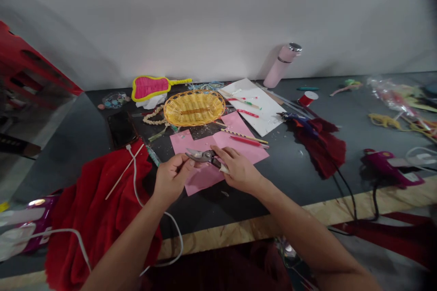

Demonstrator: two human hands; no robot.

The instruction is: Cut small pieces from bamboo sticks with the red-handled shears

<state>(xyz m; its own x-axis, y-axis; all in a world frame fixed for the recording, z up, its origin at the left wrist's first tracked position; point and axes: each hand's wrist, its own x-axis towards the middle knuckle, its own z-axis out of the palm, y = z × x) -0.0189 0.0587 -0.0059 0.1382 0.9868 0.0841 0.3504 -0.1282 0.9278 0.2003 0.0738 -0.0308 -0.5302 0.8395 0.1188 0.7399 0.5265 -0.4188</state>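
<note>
My right hand [240, 170] is closed round the handles of a pair of pruning shears [204, 156] with grey metal blades and a pale handle end. The blades point left, apart at the tips. My left hand [172, 177] is closed in a pinch right at the blade tips; what lies between its fingers, if anything, is too small to make out. Beneath both hands lies cut pink paper [201, 181]. A pink pencil [247, 141] and a dark-and-yellow striped stick [242, 135] rest on the paper, just beyond my right hand.
Behind the paper stands a yellow wicker basket [194, 108]. White paper [269, 116], a pink bottle [282, 66] and red thread [307, 98] lie or stand to the right. At left are a phone [122, 129], red cloth [102, 191] and a white cable [175, 225].
</note>
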